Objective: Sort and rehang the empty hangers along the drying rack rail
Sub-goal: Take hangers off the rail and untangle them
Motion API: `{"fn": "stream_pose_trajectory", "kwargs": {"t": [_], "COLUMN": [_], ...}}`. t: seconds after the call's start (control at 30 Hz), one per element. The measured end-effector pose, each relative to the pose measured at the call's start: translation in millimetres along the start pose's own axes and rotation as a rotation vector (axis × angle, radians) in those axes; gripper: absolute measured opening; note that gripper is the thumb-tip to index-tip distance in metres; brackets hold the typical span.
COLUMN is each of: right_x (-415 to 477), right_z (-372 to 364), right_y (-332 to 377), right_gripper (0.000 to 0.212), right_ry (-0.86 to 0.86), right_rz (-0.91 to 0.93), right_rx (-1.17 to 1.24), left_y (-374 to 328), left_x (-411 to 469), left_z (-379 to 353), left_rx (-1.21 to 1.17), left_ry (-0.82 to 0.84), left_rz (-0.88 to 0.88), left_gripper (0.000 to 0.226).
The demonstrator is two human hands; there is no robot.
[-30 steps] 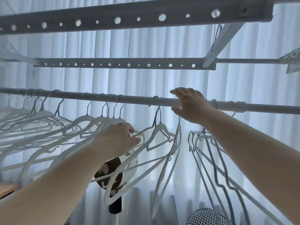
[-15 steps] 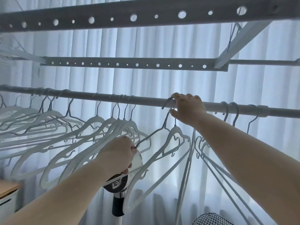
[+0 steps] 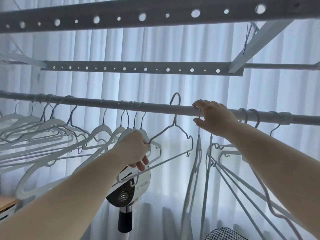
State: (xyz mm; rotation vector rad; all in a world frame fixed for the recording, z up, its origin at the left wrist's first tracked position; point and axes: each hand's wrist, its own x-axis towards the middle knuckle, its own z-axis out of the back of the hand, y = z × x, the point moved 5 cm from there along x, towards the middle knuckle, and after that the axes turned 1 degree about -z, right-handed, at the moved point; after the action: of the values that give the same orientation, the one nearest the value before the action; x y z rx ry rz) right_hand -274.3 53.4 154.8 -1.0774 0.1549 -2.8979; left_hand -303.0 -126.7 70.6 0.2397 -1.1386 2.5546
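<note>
Gripped the thin wire hanger point(image 3: 174, 121) at shoulder and bottom bar with the curled left hand point(image 3: 136, 149), hook raised above the rail point(image 3: 155, 108) (not hung yet). Wrapped the right hand point(image 3: 214, 116) round the rail, perhaps pinching another hook. Judged sorting partly done: thick white hangers point(image 3: 102, 129) bunched left, slimmer hangers point(image 3: 198, 153) right. Found bare rail only between those groups.

You face sheer white curtains point(image 3: 155, 49), pleated floor-length and glowing with daylight from behind. A Skyworth pedestal fan point(image 3: 125, 196) stands before them. A wooden-topped cabinet point(image 3: 7, 203) edges in at your lower left.
</note>
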Motion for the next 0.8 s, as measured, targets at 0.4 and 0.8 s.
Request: {"fn": "stream_pose_trajectory", "kwargs": {"t": [0.4, 0.8], "right_x": [-14, -64], "right_z": [3, -3], "right_y": [-5, 63], "right_gripper": [0.055, 0.053], "right_ry": [-0.031, 0.126], "right_rz": [0.048, 0.345], "right_rx": [0.059, 0.128], "left_y": [17, 56], "left_x": [-7, -126], "left_z": [-8, 7], "left_rx": [0.04, 0.269], "left_ry": [0.052, 0.02], "left_rz": [0.096, 0.21], "left_gripper": [0.016, 0.022]}}
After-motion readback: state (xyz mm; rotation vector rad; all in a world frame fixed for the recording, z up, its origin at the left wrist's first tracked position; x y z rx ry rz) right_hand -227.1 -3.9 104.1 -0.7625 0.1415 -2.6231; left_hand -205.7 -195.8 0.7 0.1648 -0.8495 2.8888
